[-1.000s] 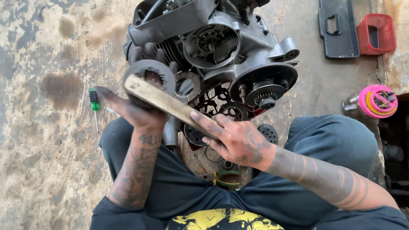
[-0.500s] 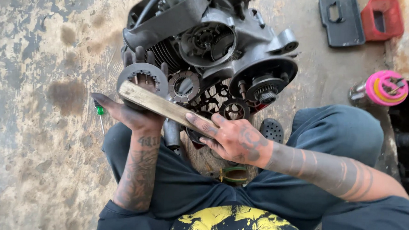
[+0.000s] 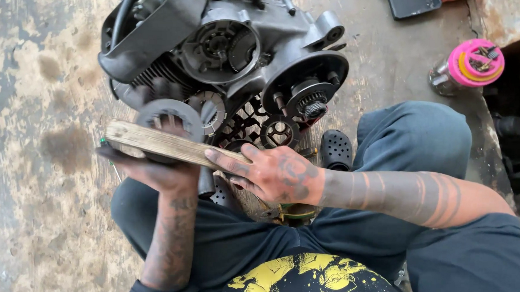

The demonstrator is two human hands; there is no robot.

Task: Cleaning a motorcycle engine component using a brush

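The engine [image 3: 229, 51], grey and grimy with its side cover off, stands on the stained floor [image 3: 35, 66] before the seated person. A flat, worn wooden stick [image 3: 160, 144] lies level in front of it, across a round toothed disc [image 3: 171, 114]. The right hand [image 3: 270, 174] grips the stick's near end, fingers curled over it, forearm reaching in from the right. The left hand [image 3: 153, 170] cups stick and disc from below, palm up, forearm upright.
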